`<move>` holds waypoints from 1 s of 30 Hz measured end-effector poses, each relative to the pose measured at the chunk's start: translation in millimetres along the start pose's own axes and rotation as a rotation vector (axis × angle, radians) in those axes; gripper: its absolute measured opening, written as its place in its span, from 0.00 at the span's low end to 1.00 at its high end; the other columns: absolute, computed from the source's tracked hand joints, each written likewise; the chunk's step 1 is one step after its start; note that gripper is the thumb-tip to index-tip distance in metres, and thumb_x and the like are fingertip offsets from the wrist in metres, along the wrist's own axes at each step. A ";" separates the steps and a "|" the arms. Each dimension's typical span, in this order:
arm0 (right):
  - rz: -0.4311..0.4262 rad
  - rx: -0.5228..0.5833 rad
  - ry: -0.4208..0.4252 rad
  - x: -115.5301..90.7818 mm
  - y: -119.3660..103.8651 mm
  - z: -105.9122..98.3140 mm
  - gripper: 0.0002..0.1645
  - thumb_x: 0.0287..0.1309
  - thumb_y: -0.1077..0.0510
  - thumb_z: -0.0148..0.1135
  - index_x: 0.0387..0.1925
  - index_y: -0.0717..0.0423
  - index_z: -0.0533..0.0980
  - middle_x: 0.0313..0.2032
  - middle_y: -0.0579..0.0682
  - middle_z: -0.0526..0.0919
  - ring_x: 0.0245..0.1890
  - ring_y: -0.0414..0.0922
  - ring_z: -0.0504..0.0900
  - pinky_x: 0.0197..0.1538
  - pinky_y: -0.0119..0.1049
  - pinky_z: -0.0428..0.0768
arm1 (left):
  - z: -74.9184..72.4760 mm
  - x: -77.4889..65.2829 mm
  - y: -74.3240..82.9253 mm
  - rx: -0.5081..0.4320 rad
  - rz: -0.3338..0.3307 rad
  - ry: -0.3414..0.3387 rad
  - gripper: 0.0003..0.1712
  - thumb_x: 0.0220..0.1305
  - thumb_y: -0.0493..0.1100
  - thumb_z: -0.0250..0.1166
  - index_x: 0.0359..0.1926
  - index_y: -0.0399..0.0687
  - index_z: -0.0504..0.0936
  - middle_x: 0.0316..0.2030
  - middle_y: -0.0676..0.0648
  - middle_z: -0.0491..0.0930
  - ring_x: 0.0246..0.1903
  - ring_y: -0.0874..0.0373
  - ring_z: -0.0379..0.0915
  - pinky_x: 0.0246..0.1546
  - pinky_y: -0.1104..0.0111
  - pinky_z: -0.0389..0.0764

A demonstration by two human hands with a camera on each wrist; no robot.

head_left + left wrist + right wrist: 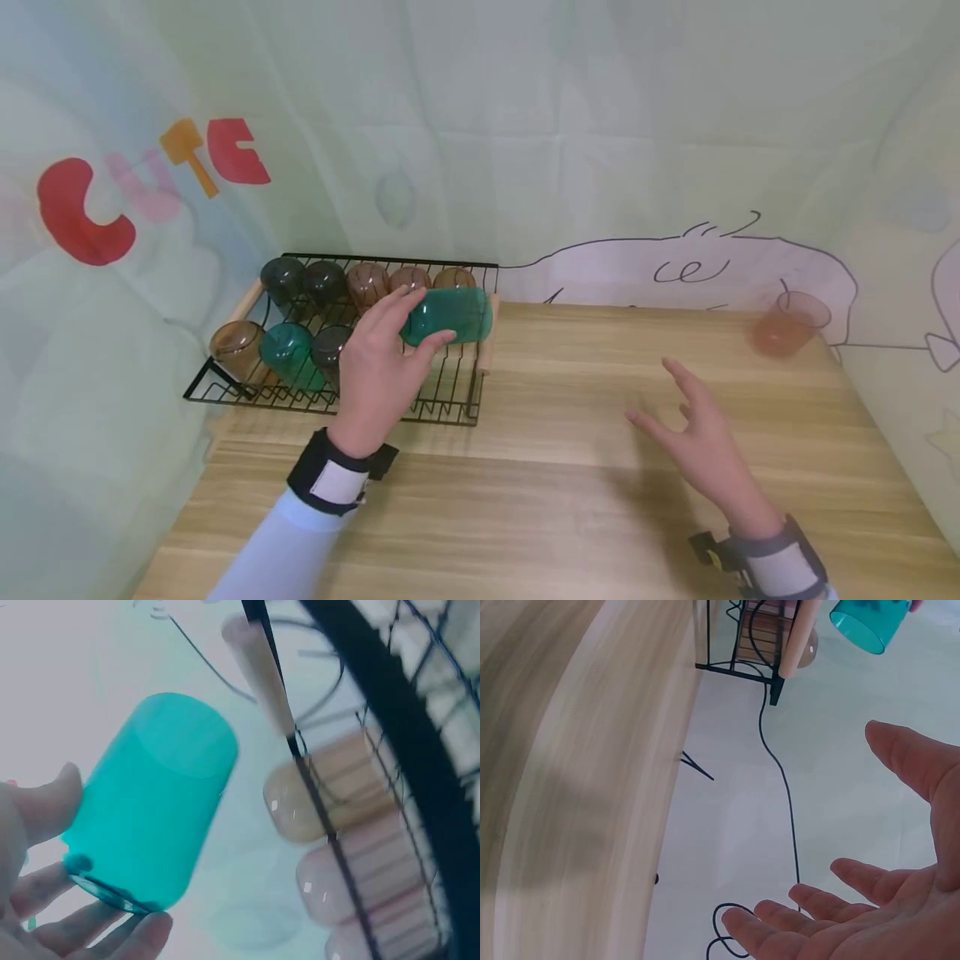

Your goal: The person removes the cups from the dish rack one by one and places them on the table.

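My left hand [375, 375] pinches a teal glass tumbler [459, 317] near its base, thumb on one side and fingers on the other. The tumbler lies sideways in the air above the right end of a black wire rack [442, 410]. In the left wrist view, the tumbler's thick base [112, 894] is at the fingers and its other end points away from the palm. Over the wooden table, my right hand [708, 454] hovers with thumb and fingers spread, holding nothing.
Several upside-down glasses fill two rows of the rack, among them a second teal glass [291, 354] and an amber one [238, 346]. A wooden handle [485, 354] edges the rack's right side. A reddish glass [787, 329] stands at the table's far right corner. Printed curtain [600, 167] hangs behind.
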State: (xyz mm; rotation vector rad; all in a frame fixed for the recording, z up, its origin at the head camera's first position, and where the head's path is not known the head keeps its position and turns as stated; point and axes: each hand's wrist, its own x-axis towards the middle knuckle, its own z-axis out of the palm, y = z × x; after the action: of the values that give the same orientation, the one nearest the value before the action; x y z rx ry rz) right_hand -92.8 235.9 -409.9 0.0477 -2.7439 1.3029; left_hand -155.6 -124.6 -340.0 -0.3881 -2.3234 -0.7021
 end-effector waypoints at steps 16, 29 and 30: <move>0.030 0.082 -0.015 4.4 -20.4 5.1 0.55 0.54 0.38 0.62 0.73 0.52 0.44 0.72 0.59 0.50 0.67 0.63 0.59 0.64 0.59 0.64 | 24.5 -11.6 40.2 -0.683 -0.456 -0.153 0.30 0.52 0.50 0.70 0.57 0.53 0.75 0.58 0.47 0.73 0.56 0.53 0.72 0.46 0.62 0.81; -0.010 0.216 -0.045 13.6 -41.9 18.1 0.49 0.56 0.39 0.60 0.71 0.52 0.51 0.70 0.55 0.56 0.69 0.53 0.59 0.65 0.48 0.67 | 34.0 -15.4 76.2 -0.854 -0.631 -0.254 0.29 0.57 0.47 0.67 0.59 0.48 0.71 0.56 0.44 0.74 0.54 0.51 0.75 0.53 0.63 0.78; -0.008 0.222 -0.052 14.2 -43.4 20.0 0.48 0.56 0.38 0.59 0.71 0.52 0.52 0.70 0.55 0.57 0.69 0.52 0.59 0.65 0.48 0.68 | 35.6 -16.1 77.7 -0.862 -0.631 -0.253 0.29 0.57 0.47 0.67 0.59 0.48 0.71 0.57 0.44 0.74 0.54 0.51 0.75 0.53 0.63 0.78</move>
State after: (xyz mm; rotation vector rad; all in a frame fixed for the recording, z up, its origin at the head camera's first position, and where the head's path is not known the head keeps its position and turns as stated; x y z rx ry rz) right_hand -105.4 193.2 -387.5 0.1109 -2.6237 1.6200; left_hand -127.6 -42.3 -343.8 -0.0904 -2.2545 -2.0777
